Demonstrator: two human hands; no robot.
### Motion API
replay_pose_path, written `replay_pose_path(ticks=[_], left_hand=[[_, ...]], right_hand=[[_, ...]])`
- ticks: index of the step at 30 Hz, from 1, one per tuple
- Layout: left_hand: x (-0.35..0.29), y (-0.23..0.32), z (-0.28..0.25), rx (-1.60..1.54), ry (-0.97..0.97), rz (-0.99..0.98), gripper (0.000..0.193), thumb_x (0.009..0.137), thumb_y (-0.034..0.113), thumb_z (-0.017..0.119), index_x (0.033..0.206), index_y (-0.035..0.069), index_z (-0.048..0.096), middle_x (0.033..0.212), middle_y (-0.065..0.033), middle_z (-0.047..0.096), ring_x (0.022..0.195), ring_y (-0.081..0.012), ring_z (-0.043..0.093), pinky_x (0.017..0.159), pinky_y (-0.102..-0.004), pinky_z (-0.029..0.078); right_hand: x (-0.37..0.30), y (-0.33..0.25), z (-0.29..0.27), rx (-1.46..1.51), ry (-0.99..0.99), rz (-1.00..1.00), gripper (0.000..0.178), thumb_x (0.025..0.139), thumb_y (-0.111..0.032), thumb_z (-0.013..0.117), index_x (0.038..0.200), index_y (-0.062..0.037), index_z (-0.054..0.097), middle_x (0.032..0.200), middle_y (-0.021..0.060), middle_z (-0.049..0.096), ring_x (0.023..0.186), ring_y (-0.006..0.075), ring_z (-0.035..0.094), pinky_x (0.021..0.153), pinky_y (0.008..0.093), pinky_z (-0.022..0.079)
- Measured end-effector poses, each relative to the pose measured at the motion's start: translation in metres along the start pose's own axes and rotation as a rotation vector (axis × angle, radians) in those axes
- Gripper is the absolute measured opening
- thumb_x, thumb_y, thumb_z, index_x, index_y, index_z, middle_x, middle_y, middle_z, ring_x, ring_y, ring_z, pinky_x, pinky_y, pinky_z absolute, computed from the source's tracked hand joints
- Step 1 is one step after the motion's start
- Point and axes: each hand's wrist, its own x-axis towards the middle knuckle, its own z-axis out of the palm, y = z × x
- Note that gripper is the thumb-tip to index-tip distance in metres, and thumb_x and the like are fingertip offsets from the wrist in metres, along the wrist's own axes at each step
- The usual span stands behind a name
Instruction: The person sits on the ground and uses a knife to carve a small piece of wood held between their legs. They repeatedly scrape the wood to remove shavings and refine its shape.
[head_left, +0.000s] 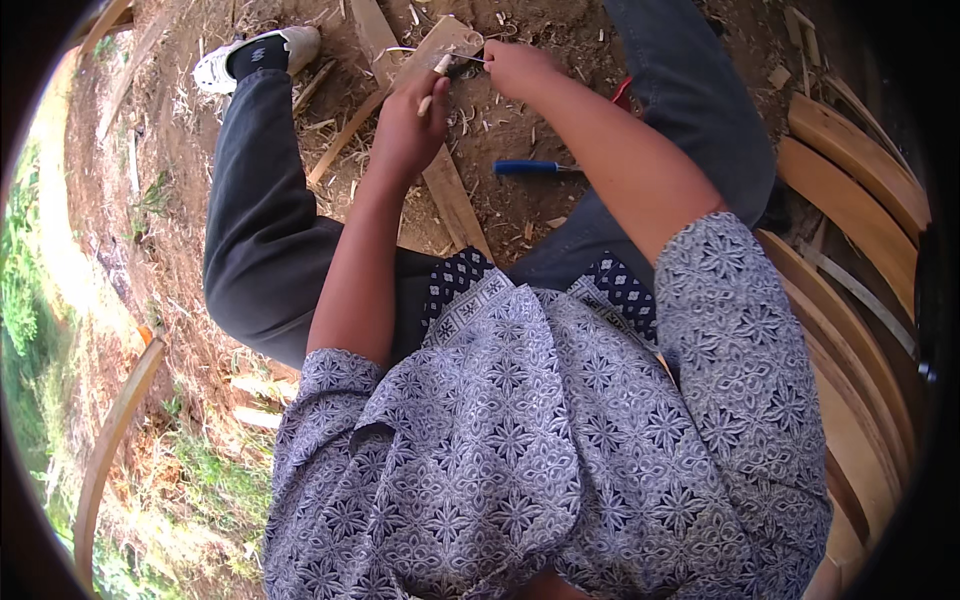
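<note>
Dirt ground (510, 130) underneath. Left hand (408, 130) has fingers wrapped round a pale stick (443, 64) near the plank (445, 34), right hand (518, 70) pinches a thin metal tool (473, 58); probably whittling, next stroke wants steadiness.

Short-sleeved cloth shirt (510, 430) was pale grey-white, dark blue floral-geometric print all over; its hem (460, 275) was near-black with white diamond-like motifs. Long denim-like trousers (265, 170): faded charcoal. Low shoe (300, 45) was white, knit ankle sock (262, 58) black with pale marks. Slim rod-like piece (443, 64) looked cream to me. Straight tool handle (527, 167): bright blue. Long curved wooden planks (855, 220) showed orange-brown, loose soil (490, 220) dull brown.
</note>
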Motion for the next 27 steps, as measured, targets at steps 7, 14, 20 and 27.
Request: replay_pose_path(ticks=[7,14,20,27], left_hand=[[-0.005,0.005,0.001,0.056,-0.026,0.075,0.017,0.105,0.017,0.06,0.097,0.002,0.059,0.091,-0.0235,0.065,0.086,-0.0482,0.063,0.074,-0.0521,0.051],[-0.009,0.002,0.0,0.071,-0.087,0.088,0.019,0.105,0.018,0.059,0.095,0.002,0.06,0.089,-0.0203,0.064,0.084,-0.0449,0.063,0.072,-0.0503,0.05],[-0.008,-0.002,0.004,0.026,-0.017,0.071,0.023,0.105,0.019,0.059,0.092,0.001,0.06,0.087,-0.0209,0.063,0.082,-0.0453,0.062,0.071,-0.0502,0.049],[-0.007,0.0,0.006,0.034,-0.002,0.067,0.021,0.106,0.02,0.059,0.095,0.002,0.062,0.087,-0.0209,0.063,0.081,-0.0457,0.062,0.071,-0.0504,0.049]], right_hand=[[0.0,0.008,0.01,0.094,0.075,-0.018,0.031,0.104,-0.042,0.057,0.125,-0.0212,0.065,0.116,0.009,0.073,0.11,0.031,0.07,0.092,0.0484,0.054],[-0.02,0.017,-0.007,0.142,-0.03,-0.099,0.026,0.104,-0.038,0.057,0.122,-0.0218,0.067,0.108,0.006,0.075,0.107,0.029,0.071,0.09,0.0493,0.054],[-0.017,0.008,-0.002,0.062,-0.026,-0.082,0.028,0.105,-0.038,0.055,0.126,-0.0223,0.064,0.114,0.0082,0.073,0.109,0.031,0.07,0.09,0.0505,0.054],[-0.007,-0.01,-0.004,-0.03,-0.024,-0.012,0.026,0.106,-0.038,0.054,0.126,-0.0243,0.064,0.117,0.0089,0.072,0.112,0.0322,0.07,0.092,0.0504,0.054]])
